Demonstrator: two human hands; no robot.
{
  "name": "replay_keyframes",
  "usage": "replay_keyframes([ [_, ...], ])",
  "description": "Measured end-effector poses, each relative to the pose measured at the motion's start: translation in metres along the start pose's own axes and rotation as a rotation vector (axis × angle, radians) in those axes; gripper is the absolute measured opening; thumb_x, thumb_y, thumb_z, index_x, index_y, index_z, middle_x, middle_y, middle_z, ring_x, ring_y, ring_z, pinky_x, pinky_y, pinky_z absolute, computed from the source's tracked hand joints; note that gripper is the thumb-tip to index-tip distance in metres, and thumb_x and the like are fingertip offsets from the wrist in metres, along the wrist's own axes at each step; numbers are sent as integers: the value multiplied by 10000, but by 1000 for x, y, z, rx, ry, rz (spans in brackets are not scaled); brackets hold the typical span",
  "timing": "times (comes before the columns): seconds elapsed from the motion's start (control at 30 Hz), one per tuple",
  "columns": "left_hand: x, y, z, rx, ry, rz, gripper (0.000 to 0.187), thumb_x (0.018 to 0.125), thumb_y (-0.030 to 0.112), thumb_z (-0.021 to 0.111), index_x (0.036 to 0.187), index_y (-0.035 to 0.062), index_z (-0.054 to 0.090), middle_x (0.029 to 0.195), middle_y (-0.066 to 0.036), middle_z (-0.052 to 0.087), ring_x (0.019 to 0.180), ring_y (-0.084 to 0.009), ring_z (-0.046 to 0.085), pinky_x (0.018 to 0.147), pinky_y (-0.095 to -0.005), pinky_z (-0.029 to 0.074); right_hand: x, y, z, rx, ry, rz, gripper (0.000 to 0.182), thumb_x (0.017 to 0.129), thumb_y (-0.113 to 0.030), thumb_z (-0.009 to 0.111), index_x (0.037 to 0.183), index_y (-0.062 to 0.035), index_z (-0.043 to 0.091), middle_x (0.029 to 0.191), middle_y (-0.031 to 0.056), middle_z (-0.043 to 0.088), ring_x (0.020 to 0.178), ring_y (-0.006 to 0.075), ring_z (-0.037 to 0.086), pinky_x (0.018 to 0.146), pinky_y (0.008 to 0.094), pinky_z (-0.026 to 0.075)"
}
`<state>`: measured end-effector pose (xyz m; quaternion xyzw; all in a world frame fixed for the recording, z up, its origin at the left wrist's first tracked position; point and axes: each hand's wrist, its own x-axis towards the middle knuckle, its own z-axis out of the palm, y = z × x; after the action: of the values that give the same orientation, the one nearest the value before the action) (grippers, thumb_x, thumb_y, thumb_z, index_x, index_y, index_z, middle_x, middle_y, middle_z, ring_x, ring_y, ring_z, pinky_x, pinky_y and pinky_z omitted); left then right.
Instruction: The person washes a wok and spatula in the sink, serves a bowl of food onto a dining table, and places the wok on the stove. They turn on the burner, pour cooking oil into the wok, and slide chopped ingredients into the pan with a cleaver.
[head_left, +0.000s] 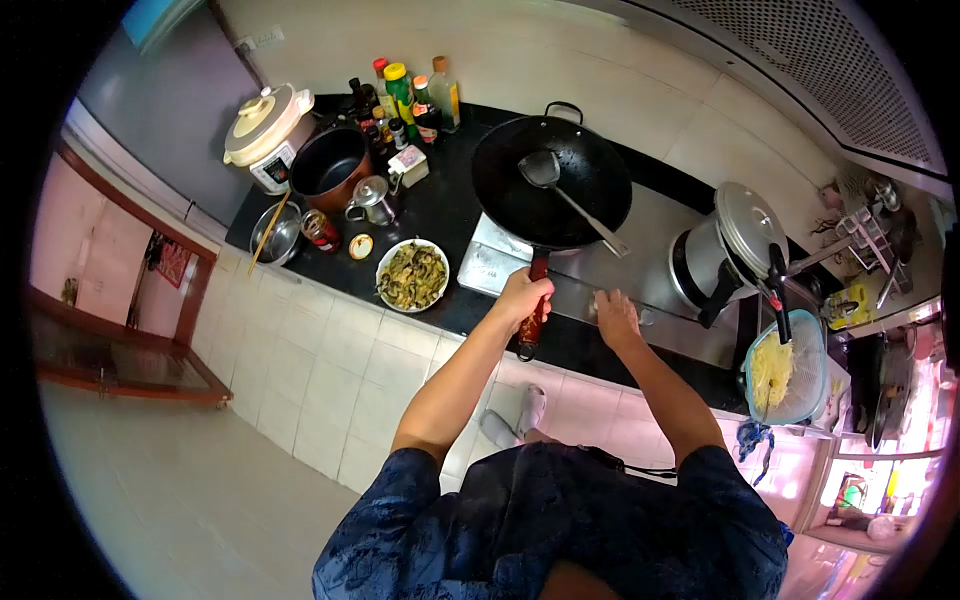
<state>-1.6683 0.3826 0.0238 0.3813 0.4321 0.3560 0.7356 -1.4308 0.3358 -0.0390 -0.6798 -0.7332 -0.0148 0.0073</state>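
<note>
My left hand [526,298] is wrapped round the dark red handle [538,268] of a black wok [497,190]. The wok sits over the left side of the steel gas stove [655,250]. A metal spatula [575,200] lies in it, its handle leaning over the right rim. At the stove's front edge is my right hand [617,315], fingers bent and drawn together. What they grip, possibly a knob, is hidden. Left of the wok handle, a white plate [441,249] holds cooked greenish-brown food [411,278].
A pressure cooker [703,262] stands at the stove's right, beside a blue basket [812,375] of pale yellow shreds [771,372]. Several sauce bottles [400,95], a dark pot [330,170], a rice cooker [268,135] and a steel bowl with chopsticks [285,235] stand at the left.
</note>
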Motion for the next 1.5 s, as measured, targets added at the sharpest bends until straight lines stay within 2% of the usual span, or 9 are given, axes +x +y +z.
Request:
replay_keyframes([
  [0.1,3,-3,-3,-40,-100,-2,123,809,113,593,856,52,498,625,-55,534,469,-164,548,423,-322,482,-8,-11,-16,107,99,27,358,849,-83,543,1205,-52,525,1126,209,548,1068,375,546,934,453,448],
  [0.2,2,-3,-8,-51,-122,7,312,885,315,644,912,39,502,715,-76,598,528,-178,594,478,-317,496,-21,-27,-35,248,199,-22,405,848,-84,590,1240,-24,507,1190,215,522,1089,382,522,939,456,434],
  [0.3,-9,-23,-24,497,295,385,518,927,388,571,1201,-47,503,880,-94,615,712,-169,635,608,-281,503,-42,-40,-33,369,233,-103,383,859,-83,605,1223,-2,518,1181,221,532,1074,379,537,919,452,447],
  [0.33,-24,-26,-34,366,248,299,578,930,388,555,1300,-48,470,979,-148,648,751,-181,650,658,-275,504,-49,-43,-30,405,242,-131,365,863,-80,603,1209,5,527,1168,224,543,1065,377,548,911,449,454],
  [0.47,-97,-50,-86,-69,344,180,417,980,353,498,1242,29,514,953,-94,614,752,-171,634,622,-274,504,-77,-79,-21,821,-105,-95,278,884,-130,612,1123,10,591,1014,201,630,906,326,643,767,399,517],
  [0.6,-137,-87,-173,-15,624,134,336,1006,290,435,1161,13,544,929,-91,613,716,-184,638,593,-292,522,-72,-124,7,923,-471,-154,257,925,-179,560,1096,7,609,905,171,676,811,282,677,692,345,529],
  [1.0,-59,-31,-347,108,634,143,342,947,336,494,1089,58,632,907,-43,635,777,-139,607,630,-284,496,64,-279,52,1226,-275,416,377,982,-238,450,1245,21,528,944,115,691,713,169,677,622,304,535],
  [1.27,-13,-3,-364,158,480,-26,397,932,392,497,845,29,629,696,-38,604,601,-150,570,511,-299,443,94,-290,50,1202,-301,398,342,978,-192,392,1141,66,545,869,143,681,683,181,684,580,300,575],
  [1.5,5,19,-351,259,315,-131,406,944,408,441,874,49,618,692,-38,592,583,-153,567,528,-297,464,100,-294,38,1155,-281,313,289,921,-131,422,1020,107,553,806,178,662,615,203,667,529,312,571],
])
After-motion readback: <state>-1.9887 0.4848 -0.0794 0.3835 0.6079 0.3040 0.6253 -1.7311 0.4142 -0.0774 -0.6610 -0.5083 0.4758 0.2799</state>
